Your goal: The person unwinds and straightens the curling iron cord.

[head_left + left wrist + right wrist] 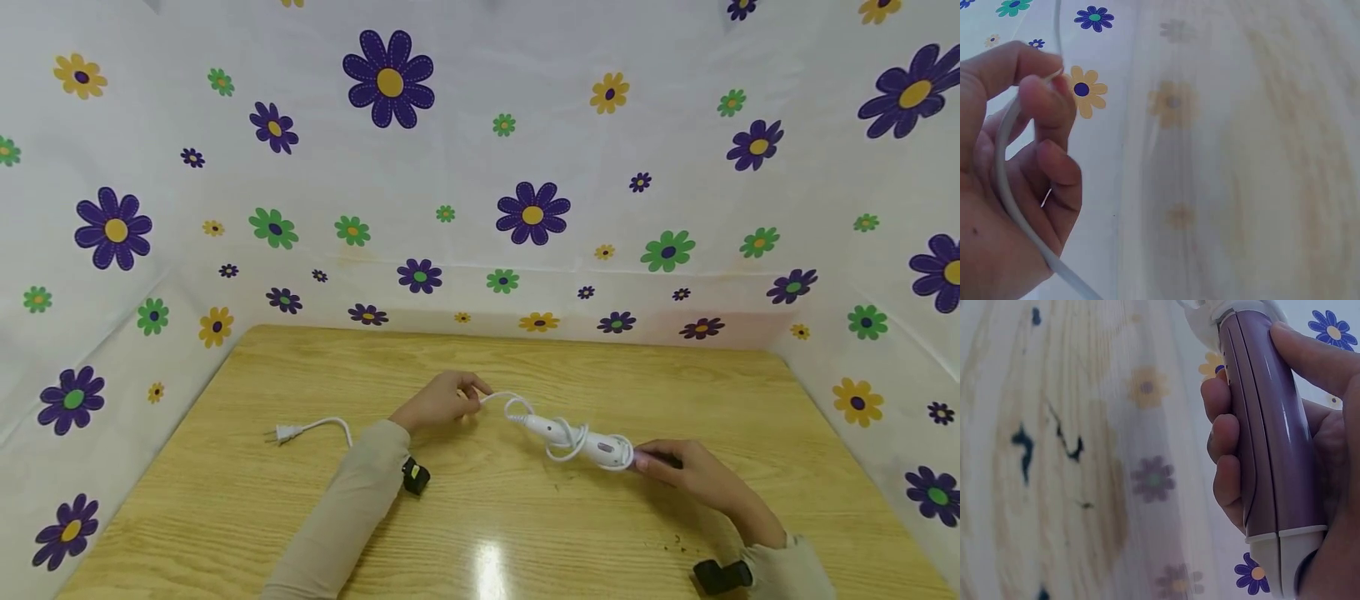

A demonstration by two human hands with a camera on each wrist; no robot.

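Note:
A white and purple hair straightener (603, 448) is held slantwise over the wooden table, its white power cord (1002, 162) looped around the white handle part. My right hand (701, 477) grips its purple end; in the right wrist view the fingers curl round the glossy purple body (1269, 419) with the thumb along it. Left of the handle, my left hand (441, 402) pinches the cord between thumb and fingertips, and the cord crosses the palm in the left wrist view. Beyond that hand the cord's free end lies on the table with a two-pin plug (287, 433).
The wooden table (480, 500) bears dark marks (1025, 450) near the right wrist. A white cloth with printed flowers (450, 167) stands around its back and sides. Each wrist carries a small black camera (416, 476).

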